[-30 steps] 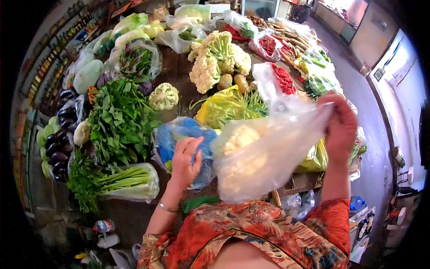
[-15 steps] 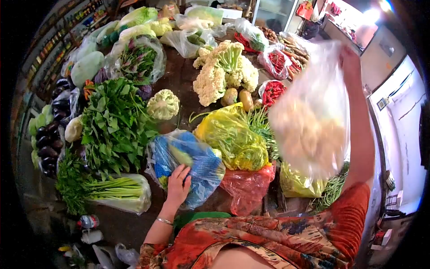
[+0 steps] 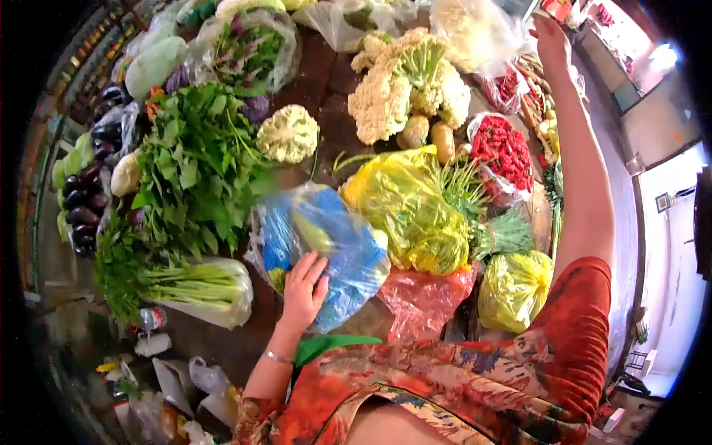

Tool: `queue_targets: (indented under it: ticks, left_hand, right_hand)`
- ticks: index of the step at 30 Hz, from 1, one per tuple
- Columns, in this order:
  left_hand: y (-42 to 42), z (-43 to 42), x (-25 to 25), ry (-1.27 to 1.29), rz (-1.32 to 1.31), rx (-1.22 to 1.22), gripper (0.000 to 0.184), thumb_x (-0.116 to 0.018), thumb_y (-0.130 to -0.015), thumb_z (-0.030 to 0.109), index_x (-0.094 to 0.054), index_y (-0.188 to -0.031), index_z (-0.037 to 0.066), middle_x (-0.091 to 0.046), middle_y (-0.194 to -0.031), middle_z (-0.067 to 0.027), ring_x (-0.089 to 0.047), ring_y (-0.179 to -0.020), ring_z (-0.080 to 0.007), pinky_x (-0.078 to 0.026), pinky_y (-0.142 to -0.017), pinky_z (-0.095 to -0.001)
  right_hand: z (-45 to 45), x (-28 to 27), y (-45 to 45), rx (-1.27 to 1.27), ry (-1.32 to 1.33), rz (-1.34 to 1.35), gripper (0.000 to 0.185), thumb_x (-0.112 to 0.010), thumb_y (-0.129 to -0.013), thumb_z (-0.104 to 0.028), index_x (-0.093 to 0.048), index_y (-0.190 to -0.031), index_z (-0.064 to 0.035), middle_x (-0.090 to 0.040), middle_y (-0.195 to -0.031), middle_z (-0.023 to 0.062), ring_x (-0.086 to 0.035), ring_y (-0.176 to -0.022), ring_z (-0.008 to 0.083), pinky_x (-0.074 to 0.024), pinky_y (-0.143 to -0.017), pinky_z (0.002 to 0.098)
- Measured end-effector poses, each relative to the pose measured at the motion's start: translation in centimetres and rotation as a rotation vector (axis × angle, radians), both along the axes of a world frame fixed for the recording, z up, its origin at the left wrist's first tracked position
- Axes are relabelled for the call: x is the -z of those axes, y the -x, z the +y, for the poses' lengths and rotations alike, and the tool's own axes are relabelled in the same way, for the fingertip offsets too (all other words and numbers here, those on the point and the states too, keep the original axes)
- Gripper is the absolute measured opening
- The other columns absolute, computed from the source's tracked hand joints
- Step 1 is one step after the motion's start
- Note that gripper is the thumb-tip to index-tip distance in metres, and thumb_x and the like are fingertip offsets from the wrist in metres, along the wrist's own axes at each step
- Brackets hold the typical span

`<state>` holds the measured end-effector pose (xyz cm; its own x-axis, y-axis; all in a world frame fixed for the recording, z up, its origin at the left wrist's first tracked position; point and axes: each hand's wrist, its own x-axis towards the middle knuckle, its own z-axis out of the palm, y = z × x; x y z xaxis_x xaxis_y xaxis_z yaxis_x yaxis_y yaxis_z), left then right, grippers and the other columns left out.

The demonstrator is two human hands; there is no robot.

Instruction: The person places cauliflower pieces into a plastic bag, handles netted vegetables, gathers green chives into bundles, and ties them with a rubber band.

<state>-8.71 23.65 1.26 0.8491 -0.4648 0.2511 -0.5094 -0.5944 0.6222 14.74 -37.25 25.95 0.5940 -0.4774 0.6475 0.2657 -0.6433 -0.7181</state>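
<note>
My left hand [image 3: 302,293] lies with its fingers stretched out on a clear plastic bag [image 3: 337,259]. Blue netting and pale green vegetables show through that bag. At the far right my right arm reaches forward, and my right hand [image 3: 549,33] is at the edge of a blurred clear plastic bag [image 3: 475,37] with pale beige pieces in it. Its fingers seem closed on the bag's edge, though they are small and smeared. Cauliflower [image 3: 382,96] sits just left of and below this bag. A yellow plastic bag [image 3: 408,215] lies right of my left hand.
Leafy greens [image 3: 189,170] and bundled celery [image 3: 204,285] lie on the left, with eggplants [image 3: 85,200] beyond. Red chilies [image 3: 500,152] stand at the right. A red plastic bag [image 3: 430,297] and a second yellow bag [image 3: 515,289] are close to my body.
My right hand has carried the clear bag of beige pieces forward and away from my body, uncovering the chilies and greens. My left hand stays on its bag. The view has shifted.
</note>
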Motion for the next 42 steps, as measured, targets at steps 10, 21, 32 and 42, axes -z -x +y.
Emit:
queue_targets:
  ticks: [10,21,32,42]
  left_hand:
    - [-0.2,0.2,0.4,-0.064,0.045,0.013,0.038,-0.059,-0.096,0.023,-0.061,-0.130,0.008,-0.053,-0.141,-0.0138,-0.051,-0.127,-0.0336,-0.039,-0.104,-0.0434]
    - [2.4,0.5,-2.0,-0.145,0.051,0.038,0.046,-0.065,-0.095,0.025,-0.056,-0.137,0.010,-0.050,-0.143,-0.0157,-0.048,-0.130,-0.0351,-0.035,-0.109,-0.0459]
    - [4.0,2.1,-1.7,-0.216,0.084,0.082,0.065,-0.064,-0.085,0.002,-0.045,-0.146,0.017,-0.045,-0.146,-0.0142,-0.044,-0.134,-0.0337,-0.034,-0.110,-0.0458]
    - [3.8,2.0,-2.0,-0.201,0.130,0.083,0.063,-0.061,-0.086,0.001,-0.044,-0.145,0.013,-0.043,-0.147,-0.0154,-0.041,-0.135,-0.0348,-0.031,-0.112,-0.0447]
  right_hand:
    - [17.5,17.0,20.2,-0.298,-0.012,0.757,0.035,-0.068,-0.091,-0.021,-0.066,-0.123,-0.0078,-0.070,-0.108,0.0072,-0.064,-0.101,0.0161,-0.0507,-0.089,0.0319]
    - [24.1,27.4,32.7,-0.115,0.373,1.027,0.077,-0.075,-0.084,-0.031,-0.038,-0.149,-0.0161,-0.040,-0.149,0.0180,-0.036,-0.138,0.0376,-0.0292,-0.110,0.0545]
    - [27.9,24.0,36.5,-0.246,-0.075,0.740,0.031,-0.065,-0.079,-0.006,-0.060,-0.109,-0.0050,-0.064,-0.101,0.0163,-0.061,-0.099,0.0353,-0.0482,-0.088,0.0394]
    - [26.7,18.8,39.1,-0.407,0.020,0.725,0.025,-0.064,-0.075,0.001,-0.064,-0.100,-0.0020,-0.066,-0.097,0.0152,-0.063,-0.097,0.0321,-0.0498,-0.087,0.0384]
